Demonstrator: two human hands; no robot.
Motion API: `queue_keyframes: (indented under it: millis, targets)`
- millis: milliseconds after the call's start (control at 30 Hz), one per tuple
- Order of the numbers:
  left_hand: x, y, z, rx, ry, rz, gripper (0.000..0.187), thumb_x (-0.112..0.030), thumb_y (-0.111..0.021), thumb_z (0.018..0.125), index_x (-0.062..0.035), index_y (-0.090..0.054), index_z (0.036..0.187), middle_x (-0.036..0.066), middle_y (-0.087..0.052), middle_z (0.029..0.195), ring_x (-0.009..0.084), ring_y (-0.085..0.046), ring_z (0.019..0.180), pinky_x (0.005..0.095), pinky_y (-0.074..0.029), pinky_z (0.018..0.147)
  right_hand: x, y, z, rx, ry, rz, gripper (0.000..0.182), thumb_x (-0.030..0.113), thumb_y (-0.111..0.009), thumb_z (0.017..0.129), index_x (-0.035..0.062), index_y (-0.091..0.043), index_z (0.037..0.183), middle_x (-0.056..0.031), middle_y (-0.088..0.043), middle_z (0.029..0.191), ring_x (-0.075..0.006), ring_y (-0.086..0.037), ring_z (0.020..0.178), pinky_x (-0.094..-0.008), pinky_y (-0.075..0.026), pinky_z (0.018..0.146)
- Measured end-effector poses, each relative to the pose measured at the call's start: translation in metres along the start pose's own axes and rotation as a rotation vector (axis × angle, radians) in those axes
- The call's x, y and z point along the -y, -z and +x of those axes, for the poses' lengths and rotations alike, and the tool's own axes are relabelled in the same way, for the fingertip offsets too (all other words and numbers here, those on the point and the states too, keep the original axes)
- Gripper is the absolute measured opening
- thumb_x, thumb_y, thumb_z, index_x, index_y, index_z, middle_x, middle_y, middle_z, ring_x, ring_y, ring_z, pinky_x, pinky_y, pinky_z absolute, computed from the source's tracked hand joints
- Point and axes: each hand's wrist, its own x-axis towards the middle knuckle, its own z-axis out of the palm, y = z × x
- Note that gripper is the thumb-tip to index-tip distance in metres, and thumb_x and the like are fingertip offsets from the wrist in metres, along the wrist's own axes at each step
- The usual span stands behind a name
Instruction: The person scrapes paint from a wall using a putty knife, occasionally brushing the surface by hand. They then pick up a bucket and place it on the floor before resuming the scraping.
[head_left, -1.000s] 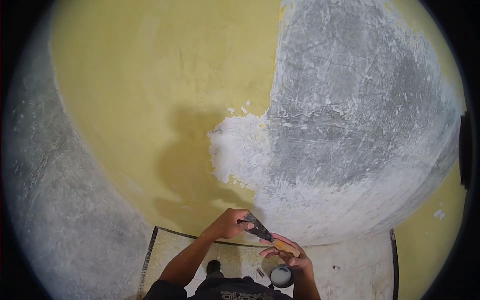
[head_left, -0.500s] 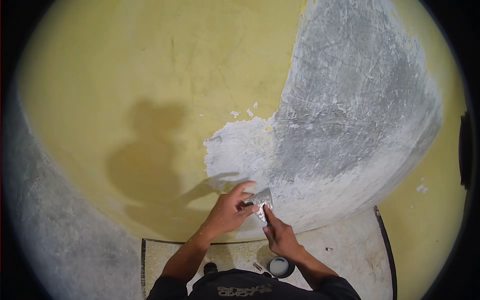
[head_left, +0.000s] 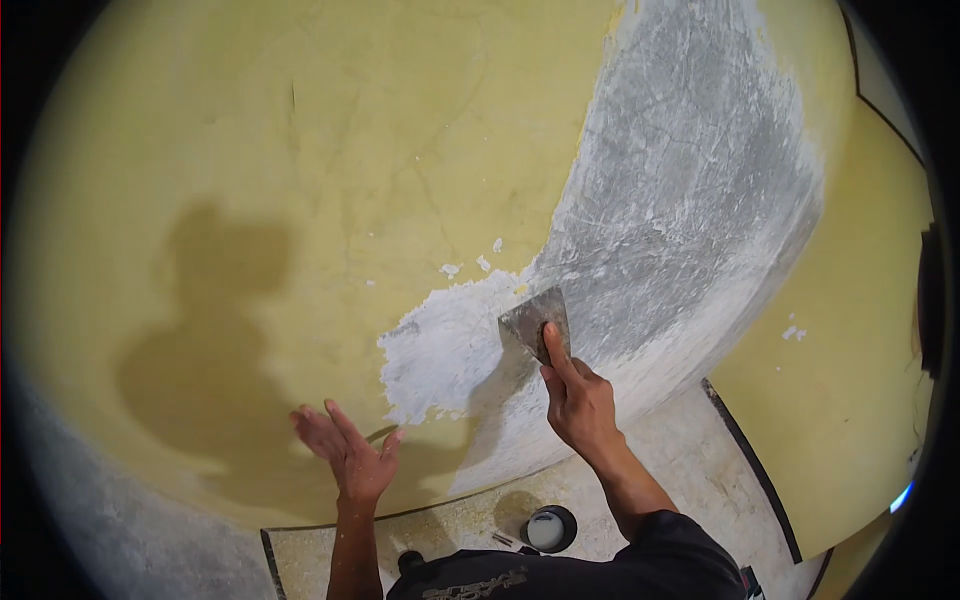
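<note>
My right hand (head_left: 583,405) grips a putty knife (head_left: 533,318), index finger stretched along the back of its blade. The wide metal edge lies over the patch where white filler (head_left: 450,345) meets bare grey plaster (head_left: 690,180); the handle is hidden in my palm. Lower left, my left hand (head_left: 350,452) is empty with fingers spread, in front of the yellow wall (head_left: 250,120). Small white flakes (head_left: 484,262) cling to the yellow paint just above the patch's ragged edge.
On the floor (head_left: 680,440) below the wall stands a dark round tub (head_left: 546,528) with pale contents. A dark baseboard strip (head_left: 755,470) runs along the right. More white flakes (head_left: 793,330) dot the yellow wall at right.
My hands have parted: the left has moved away left and down from the blade and opened. My right hand has carried the putty knife up onto the patch. The view has shifted.
</note>
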Motion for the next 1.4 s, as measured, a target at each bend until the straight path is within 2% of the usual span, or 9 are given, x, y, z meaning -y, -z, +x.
queue_keyframes:
  millis: [133,233,500,700,767,1067,1133,1267,1400]
  targets:
    - [0.031,-0.026,-0.008,-0.022,-0.169,0.231,0.118,-0.066,-0.057,0.086,-0.0029,0.017,0.152,0.035,0.026,0.152,0.0583,0.021,0.138,0.0733,0.007,0.106,0.012,0.003,0.011,0.025,-0.015,-0.052,0.068,0.012,-0.063,0.091,0.0251,-0.034,0.152,-0.0124,-0.056,0.063,-0.0351,-0.056,0.048,-0.0442,-0.046,0.045]
    - [0.036,-0.031,-0.013,0.007,-0.138,0.183,0.116,-0.069,-0.054,0.086,-0.0055,0.017,0.152,0.03,0.032,0.151,0.0642,0.022,0.134,0.078,0.009,0.101,0.022,0.012,0.017,0.031,-0.025,-0.06,0.067,0.012,-0.063,0.091,0.0246,-0.036,0.151,-0.0127,-0.056,0.063,-0.035,-0.056,0.047,-0.044,-0.046,0.045]
    - [0.037,-0.028,-0.014,0.056,-0.152,0.132,0.118,-0.068,-0.057,0.085,-0.0058,0.019,0.152,0.03,0.034,0.15,0.0684,0.025,0.13,0.0788,0.013,0.098,0.028,0.004,0.015,-0.028,-0.041,-0.018,0.067,0.013,-0.063,0.091,0.021,-0.034,0.152,-0.0148,-0.058,0.064,-0.037,-0.057,0.05,-0.0449,-0.047,0.047]
    - [0.045,-0.033,-0.022,0.095,-0.151,0.14,0.12,-0.068,-0.057,0.085,-0.0059,0.02,0.151,0.031,0.035,0.149,0.0683,0.026,0.13,0.079,0.013,0.097,0.035,0.011,0.003,0.095,-0.159,-0.049,0.067,0.014,-0.062,0.092,0.0222,-0.034,0.152,-0.0161,-0.058,0.065,-0.0381,-0.058,0.051,-0.046,-0.047,0.047]
    - [0.047,-0.029,-0.022,0.102,-0.164,0.142,0.12,-0.069,-0.057,0.085,-0.0058,0.02,0.151,0.032,0.035,0.149,0.0677,0.025,0.13,0.0789,0.013,0.097,0.041,0.01,0.012,0.109,-0.177,-0.032,0.065,0.002,-0.062,0.09,0.0122,-0.038,0.149,-0.0223,-0.064,0.076,-0.0419,-0.062,0.064,-0.0427,-0.05,0.057]
    - [0.05,-0.028,-0.019,0.107,-0.201,0.16,0.122,-0.072,-0.056,0.083,-0.0052,0.02,0.151,0.032,0.036,0.148,0.0643,0.029,0.131,0.0787,0.016,0.097,0.045,0.012,0.007,0.15,-0.213,-0.033,0.066,0.004,-0.062,0.09,0.0127,-0.036,0.15,-0.019,-0.063,0.072,-0.0399,-0.06,0.061,-0.0427,-0.049,0.056]
    - [0.048,-0.025,-0.019,0.145,-0.203,0.212,0.133,-0.069,-0.066,0.077,-0.0013,0.023,0.149,0.036,0.035,0.146,0.0609,0.032,0.132,0.0739,0.018,0.101,0.055,0.019,0.025,0.118,-0.177,-0.028,0.066,0.004,-0.062,0.09,0.0128,-0.037,0.15,-0.0191,-0.063,0.072,-0.0399,-0.06,0.06,-0.0428,-0.049,0.056]
    - [0.051,-0.025,-0.022,0.155,-0.184,0.21,0.133,-0.068,-0.067,0.077,-0.0011,0.023,0.149,0.036,0.036,0.145,0.0602,0.032,0.132,0.0728,0.019,0.101,0.063,0.031,0.045,0.068,-0.101,-0.01,0.066,0.005,-0.062,0.09,0.0131,-0.037,0.15,-0.019,-0.063,0.071,-0.0402,-0.061,0.06,-0.0436,-0.049,0.056]
    - [0.058,-0.029,-0.027,0.194,-0.189,0.122,0.125,-0.066,-0.064,0.081,-0.0057,0.021,0.151,0.029,0.039,0.148,0.0626,0.033,0.13,0.0765,0.017,0.099,0.043,0.025,0.012,0.156,-0.161,-0.058,0.066,0.006,-0.061,0.09,0.0136,-0.035,0.151,-0.0184,-0.062,0.07,-0.0403,-0.06,0.06,-0.0447,-0.048,0.056]
